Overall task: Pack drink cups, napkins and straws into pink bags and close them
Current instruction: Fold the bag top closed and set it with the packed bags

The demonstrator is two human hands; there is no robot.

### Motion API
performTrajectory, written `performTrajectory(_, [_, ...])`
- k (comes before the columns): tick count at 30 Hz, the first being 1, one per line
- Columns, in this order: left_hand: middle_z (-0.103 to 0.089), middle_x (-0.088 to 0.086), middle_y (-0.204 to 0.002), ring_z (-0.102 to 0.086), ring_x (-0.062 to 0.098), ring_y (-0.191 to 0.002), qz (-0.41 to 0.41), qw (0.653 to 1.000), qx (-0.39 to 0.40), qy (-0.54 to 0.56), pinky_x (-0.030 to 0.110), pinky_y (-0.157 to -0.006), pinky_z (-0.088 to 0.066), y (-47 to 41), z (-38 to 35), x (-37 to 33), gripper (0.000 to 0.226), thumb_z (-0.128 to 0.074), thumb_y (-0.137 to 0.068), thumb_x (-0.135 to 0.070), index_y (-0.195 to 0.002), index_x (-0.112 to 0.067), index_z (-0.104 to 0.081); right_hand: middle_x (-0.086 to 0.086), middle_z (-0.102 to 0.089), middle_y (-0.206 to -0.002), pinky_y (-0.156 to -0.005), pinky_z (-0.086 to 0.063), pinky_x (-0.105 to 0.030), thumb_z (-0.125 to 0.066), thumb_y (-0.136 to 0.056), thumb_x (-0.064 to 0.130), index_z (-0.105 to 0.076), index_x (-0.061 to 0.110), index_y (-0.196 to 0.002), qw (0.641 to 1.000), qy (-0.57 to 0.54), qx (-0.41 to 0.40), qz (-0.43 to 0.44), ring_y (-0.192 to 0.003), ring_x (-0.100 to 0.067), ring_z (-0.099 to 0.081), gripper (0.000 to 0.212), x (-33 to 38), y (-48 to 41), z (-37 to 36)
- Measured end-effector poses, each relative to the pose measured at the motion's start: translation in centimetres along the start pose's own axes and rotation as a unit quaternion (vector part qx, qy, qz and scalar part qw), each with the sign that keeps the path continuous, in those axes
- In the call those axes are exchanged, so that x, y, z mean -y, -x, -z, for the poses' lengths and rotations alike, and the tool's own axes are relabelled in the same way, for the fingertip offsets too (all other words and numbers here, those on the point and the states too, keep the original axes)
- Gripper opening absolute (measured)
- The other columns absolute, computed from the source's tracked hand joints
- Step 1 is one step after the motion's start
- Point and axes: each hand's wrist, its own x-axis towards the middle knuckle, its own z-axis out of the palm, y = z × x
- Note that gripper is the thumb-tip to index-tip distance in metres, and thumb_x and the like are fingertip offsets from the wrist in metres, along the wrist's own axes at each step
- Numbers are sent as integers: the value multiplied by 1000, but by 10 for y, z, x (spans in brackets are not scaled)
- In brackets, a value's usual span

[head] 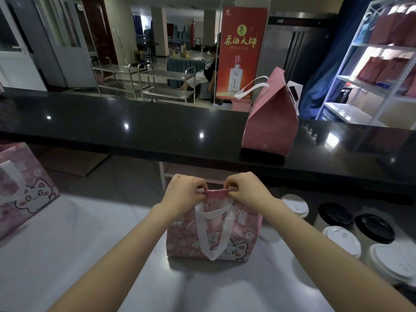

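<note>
Left hand (184,191) and right hand (246,192) each pinch the folded top of the pink bag (186,242), which stands just beneath them on the pale surface (90,255). Behind runs a black raised surface (135,131) bearing a plain pink bag (270,127). Lidded cups (342,242) stand at the right.

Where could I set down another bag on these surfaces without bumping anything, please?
The pale worktop is bare between the left-edge cat bag and the bag being closed. The black counter is bare left of the plain pink bag. The right is crowded with lidded cups.
</note>
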Motion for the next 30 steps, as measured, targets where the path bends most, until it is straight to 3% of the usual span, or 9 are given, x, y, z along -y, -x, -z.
performTrajectory(2, [-68,-13,-88,-60,8,-84,-16,1000,10,-15,33,-91,-42,-2,0,0,19,-68,-83,-43,-98,-32,-69,8,-65,-102,-80,-54,-35,-68,-85,26,-68,28,-104,999,-4,41,5,-93,-12,-60,20,6,-1,0])
performTrajectory(5, [-68,-12,-90,-60,8,-88,-41,998,6,-48,30,-90,-34,-6,-1,-4,22,-62,-87,-47,-100,-32,-71,5,-67,-103,-82,-54,-38,-67,-86,31,-70,29,-106,997,35,63,2,-96,-16,-61,20,17,-6,-3])
performTrajectory(10, [-72,-9,-92,-63,11,-87,-30,998,-28,-41,29,-87,-35,2,-5,-3,17,-62,-90,-35,-96,-25,-74,-2,-69,-95,-77,-53,-34,-65,-89,31,-73,21,-100,997,73,15,14,-89,-22,-63,16,27,-8,-14])
performTrajectory(13, [-73,-6,-89,-65,14,-85,-19,999,-38,-25,29,-81,-44,9,1,-1,19,-64,-88,-37,-94,-22,-75,1,-70,-94,-77,-53,-35,-66,-88,33,-73,23,-99,998,54,9,32,-89,-19,-63,16,27,-12,-16])
performTrajectory(16, [-70,-9,-96,-62,9,-86,22,1000,0,15,29,-78,-54,17,16,5,29,-65,-86,-46,-106,-27,-70,9,-68,-103,-76,-49,-23,-71,-83,34,-68,28,-110,999,-2,12,40,-96,-10,-61,27,20,-14,-17])
performTrajectory(18, [-66,-12,-105,-62,5,-92,67,993,40,84,27,-82,-55,25,25,14,38,-64,-86,-48,-119,-30,-61,12,-63,-115,-86,-49,-24,-75,-79,34,-61,29,-121,998,-48,4,34,-102,-5,-56,45,9,-11,-14])
performTrajectory(21, [-62,-15,-108,-62,5,-99,140,976,71,150,22,-82,-54,45,35,30,39,-58,-90,-48,-126,-32,-55,12,-63,-117,-87,-48,-23,-76,-78,36,-60,29,-122,996,-91,9,-1,-101,-2,-56,48,-18,1,-1])
performTrajectory(25, [-65,-12,-103,-61,7,-98,169,973,68,141,18,-74,-48,68,36,42,21,-59,-93,-35,-114,-30,-61,8,-63,-117,-90,-47,-26,-72,-83,24,-62,27,-120,998,-62,15,-25,-105,-8,-56,38,-49,16,14])
performTrajectory(30, [-70,-11,-87,-65,7,-83,184,977,-17,106,22,-69,-52,85,32,25,9,-64,-91,-25,-99,-27,-69,6,-64,-114,-89,-51,-34,-66,-87,20,-67,24,-112,997,-30,-70,-31,-102,-14,-59,25,-46,20,9])
